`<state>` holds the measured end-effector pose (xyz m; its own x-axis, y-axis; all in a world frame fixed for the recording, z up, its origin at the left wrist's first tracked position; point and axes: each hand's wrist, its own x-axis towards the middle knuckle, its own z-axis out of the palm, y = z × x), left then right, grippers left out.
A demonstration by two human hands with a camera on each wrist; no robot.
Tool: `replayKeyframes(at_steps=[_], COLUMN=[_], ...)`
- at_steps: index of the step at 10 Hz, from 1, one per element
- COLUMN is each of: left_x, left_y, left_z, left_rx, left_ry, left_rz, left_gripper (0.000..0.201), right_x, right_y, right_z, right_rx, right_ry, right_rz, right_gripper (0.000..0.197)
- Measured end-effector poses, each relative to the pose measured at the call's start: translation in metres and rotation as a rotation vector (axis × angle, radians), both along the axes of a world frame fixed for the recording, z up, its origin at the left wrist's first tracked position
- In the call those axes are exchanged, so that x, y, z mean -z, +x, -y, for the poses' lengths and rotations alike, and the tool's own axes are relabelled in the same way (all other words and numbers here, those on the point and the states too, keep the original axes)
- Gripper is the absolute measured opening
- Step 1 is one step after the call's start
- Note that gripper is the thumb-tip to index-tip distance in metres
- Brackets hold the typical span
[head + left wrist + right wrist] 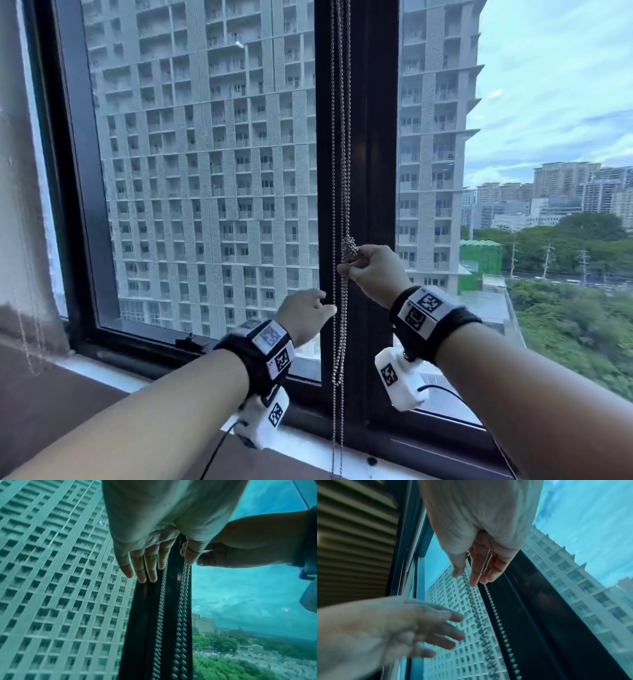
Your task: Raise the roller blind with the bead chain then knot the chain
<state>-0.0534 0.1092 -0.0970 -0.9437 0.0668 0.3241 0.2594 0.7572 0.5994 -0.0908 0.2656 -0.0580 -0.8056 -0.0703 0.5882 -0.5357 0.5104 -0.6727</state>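
Right hand (371, 270) pinches the bead chain (339, 154) just below its knot (349, 248), apparently to cinch it; left hand (303, 315), fingers spread, hovers beside the strands.

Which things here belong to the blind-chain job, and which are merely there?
Job: bead chain; knot; right hand, pinching the chain below the knot; left hand, open beside the chain.
Merely there: window frame; sill; tower.
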Motion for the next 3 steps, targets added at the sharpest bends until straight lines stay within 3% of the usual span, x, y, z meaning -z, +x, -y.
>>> replayKeyframes(at_steps=[2, 3], left_x=[-0.049, -0.078], left_y=[-0.003, 0.000], left_z=[0.021, 0.033], left_rx=[-0.084, -0.129], left_ry=[-0.336, -0.435], left_rz=[-0.038, -0.079], left_gripper=[0.069, 0.078], right_x=[-0.032, -0.057], right_y=[0.012, 0.022], right_z=[-0.017, -0.026], right_rx=[0.227, 0.334], right_ry=[0.624, 0.804], right_rz=[0.118, 0.175], right_gripper=[0.082, 0.080])
